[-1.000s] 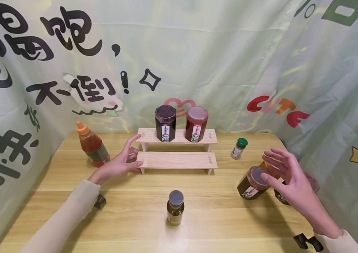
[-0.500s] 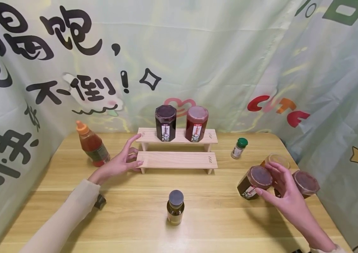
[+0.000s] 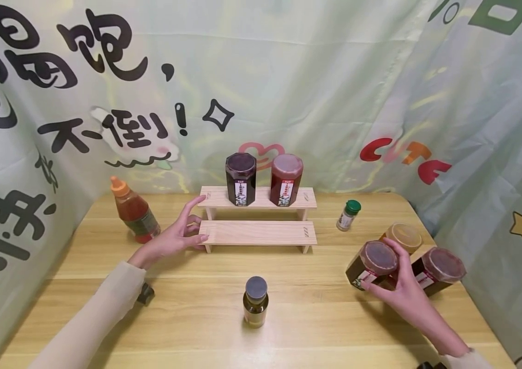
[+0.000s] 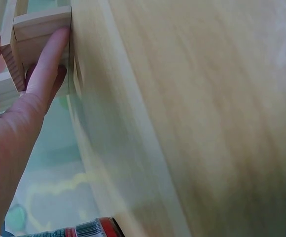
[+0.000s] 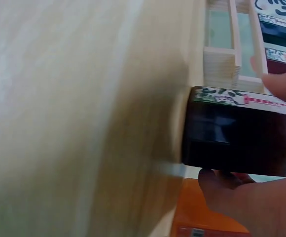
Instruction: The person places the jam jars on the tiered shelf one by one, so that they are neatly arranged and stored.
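Wooden table (image 3: 307, 318), printed curtain behind. My right hand (image 3: 401, 294) grips dark jar (image 3: 372, 265) at right table edge (fingers curled round its side), two more jars just beside. My left hand (image 3: 171, 238) rests fingers straight against stepped wooden rack (image 3: 258, 233).

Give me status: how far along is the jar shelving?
Done: two jars stand on the wooden rack's top step. In hand: the right hand grips a dark jar on the table; the left hand touches the rack's left end. Left: lower step bare; two more jars, a spice shaker and two bottles on the table.
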Available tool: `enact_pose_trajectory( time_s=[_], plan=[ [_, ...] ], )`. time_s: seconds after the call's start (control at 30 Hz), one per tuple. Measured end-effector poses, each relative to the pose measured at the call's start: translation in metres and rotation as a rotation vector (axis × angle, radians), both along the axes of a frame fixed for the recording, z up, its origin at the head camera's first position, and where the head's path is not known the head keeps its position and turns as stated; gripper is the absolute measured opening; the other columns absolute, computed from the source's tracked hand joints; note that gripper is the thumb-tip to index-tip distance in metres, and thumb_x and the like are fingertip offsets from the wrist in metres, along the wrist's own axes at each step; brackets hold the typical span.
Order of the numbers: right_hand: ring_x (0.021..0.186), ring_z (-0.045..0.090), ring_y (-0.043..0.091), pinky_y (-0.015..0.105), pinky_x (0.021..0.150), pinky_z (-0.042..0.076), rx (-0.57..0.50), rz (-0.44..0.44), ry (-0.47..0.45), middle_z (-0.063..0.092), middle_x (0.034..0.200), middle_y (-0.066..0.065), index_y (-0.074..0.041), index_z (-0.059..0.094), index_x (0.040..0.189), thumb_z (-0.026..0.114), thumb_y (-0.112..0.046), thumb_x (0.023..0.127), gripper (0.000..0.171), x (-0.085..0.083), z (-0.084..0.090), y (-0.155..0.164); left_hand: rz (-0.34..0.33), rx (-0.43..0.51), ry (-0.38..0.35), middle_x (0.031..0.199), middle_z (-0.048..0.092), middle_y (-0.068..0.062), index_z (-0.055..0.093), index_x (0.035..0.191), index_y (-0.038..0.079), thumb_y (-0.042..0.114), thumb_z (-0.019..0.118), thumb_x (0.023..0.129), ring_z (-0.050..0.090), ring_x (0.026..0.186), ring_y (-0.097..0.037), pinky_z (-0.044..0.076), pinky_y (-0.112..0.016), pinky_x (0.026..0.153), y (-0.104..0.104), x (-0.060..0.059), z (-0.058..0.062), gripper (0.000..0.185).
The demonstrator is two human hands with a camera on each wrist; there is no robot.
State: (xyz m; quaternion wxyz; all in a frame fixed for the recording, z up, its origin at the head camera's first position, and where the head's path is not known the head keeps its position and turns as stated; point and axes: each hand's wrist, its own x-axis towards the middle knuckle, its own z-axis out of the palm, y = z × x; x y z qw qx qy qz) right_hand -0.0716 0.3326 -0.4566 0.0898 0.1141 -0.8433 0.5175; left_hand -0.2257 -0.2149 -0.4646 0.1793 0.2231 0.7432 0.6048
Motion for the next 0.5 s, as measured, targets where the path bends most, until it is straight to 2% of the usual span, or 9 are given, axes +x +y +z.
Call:
enact_pose_trajectory(
  time_s=[0.17, 0.5],
  plan=[
    [0.118, 0.060, -0.003, 0.013, 0.091, 0.056, -0.006, -0.013, 0.008, 0.042, 0.146, 0.010, -0.008, 0.018, 0.171, 0.083, 0.016, 0.087, 0.109, -0.0011, -0.0035, 0.0003, -0.003, -0.010, 0.016, 0.132, 0.043, -0.030, 0.003, 0.174, 0.040, 0.000, 0.071, 0.105, 0.060, 0.122, -0.041, 0.066, -0.043, 0.092, -0.0002, -0.0004, -0.0010, 0.105],
    [0.113, 0.063, -0.001, 0.014, 0.087, 0.058, 0.008, -0.046, 0.022, 0.047, 0.142, 0.007, -0.007, 0.020, 0.170, 0.083, 0.016, 0.087, 0.106, 0.0000, -0.0054, -0.0005, 0.001, -0.014, 0.012, 0.134, 0.042, -0.030, 0.004, 0.173, 0.042, 0.000, 0.072, 0.105, 0.059, 0.123, -0.042, 0.066, -0.044, 0.092, -0.0011, -0.0016, -0.0024, 0.105]
  ],
)
